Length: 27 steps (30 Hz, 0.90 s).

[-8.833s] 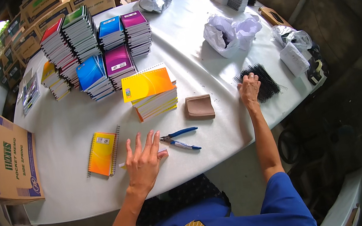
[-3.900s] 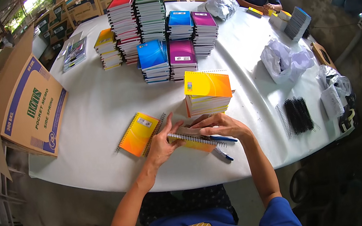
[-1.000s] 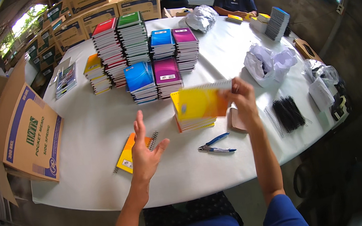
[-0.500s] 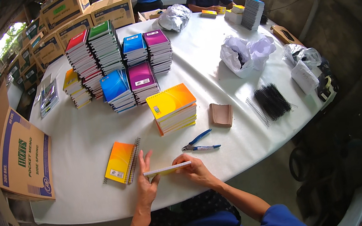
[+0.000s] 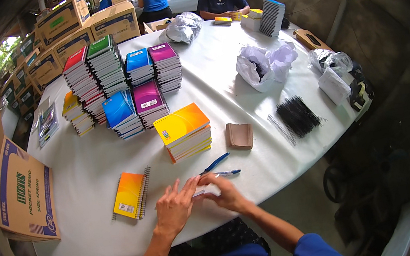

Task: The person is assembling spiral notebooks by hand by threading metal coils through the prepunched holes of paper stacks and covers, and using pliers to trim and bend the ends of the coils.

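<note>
Just above the near side of the table, a thin notebook [image 5: 199, 193] is between my two hands, largely covered by them. My left hand [image 5: 173, 209] lies over its left part, fingers pressed together and reaching right. My right hand [image 5: 225, 193] grips the right end, thumb below and fingers curled above. Right behind the fingers lie blue-handled pliers [image 5: 215, 163], their jaws hidden. Left of my hands rests a yellow-orange notebook [image 5: 129, 193] with a wire coil along its right side. A stack of yellow-orange notebooks [image 5: 182, 123] stands farther back.
A brown curved block [image 5: 240, 136] sits right of the stack. Black spiral coils [image 5: 298, 116] and a white plastic bag [image 5: 260, 75] lie to the right. Tall notebook piles [image 5: 106, 63] stand back left, an open carton [image 5: 27, 189] at left. A co-worker [image 5: 221, 0] sits across the table.
My left hand has turned from holding the notebook's left end upright to lying across it, closer to my right hand. The view has shifted slightly, and my hands now cover part of the pliers.
</note>
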### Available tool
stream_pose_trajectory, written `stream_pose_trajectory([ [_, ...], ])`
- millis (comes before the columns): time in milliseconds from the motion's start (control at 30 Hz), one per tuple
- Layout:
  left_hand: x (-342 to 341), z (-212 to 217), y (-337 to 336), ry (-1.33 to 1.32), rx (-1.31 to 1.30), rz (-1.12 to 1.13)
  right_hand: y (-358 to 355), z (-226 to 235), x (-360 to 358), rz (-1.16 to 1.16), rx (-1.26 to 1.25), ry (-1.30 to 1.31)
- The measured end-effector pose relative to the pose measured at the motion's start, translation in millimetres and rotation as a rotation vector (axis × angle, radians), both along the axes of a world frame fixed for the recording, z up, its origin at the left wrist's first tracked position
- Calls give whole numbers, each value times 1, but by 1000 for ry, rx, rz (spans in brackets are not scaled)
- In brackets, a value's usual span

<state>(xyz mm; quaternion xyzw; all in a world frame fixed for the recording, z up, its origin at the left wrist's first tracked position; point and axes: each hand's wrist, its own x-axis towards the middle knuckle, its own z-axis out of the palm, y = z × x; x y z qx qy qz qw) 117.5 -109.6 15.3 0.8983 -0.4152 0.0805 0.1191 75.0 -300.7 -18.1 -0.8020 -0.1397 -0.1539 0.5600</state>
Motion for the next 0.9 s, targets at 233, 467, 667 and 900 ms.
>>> stream_pose_trajectory([
  [233, 0, 30, -8, 208, 26, -40, -229, 17, 58, -1113, -864, -135],
  [467, 0, 27, -7, 296, 95, -15, -306, -34, 75, -1139, -1415, 150],
  [667, 1, 26, -6, 234, 30, -11, -306, -4, 72, -966, -1187, 269],
  [900, 8, 14, 1, 142, 15, 19, -207, 73, 48, -452, -649, 91],
])
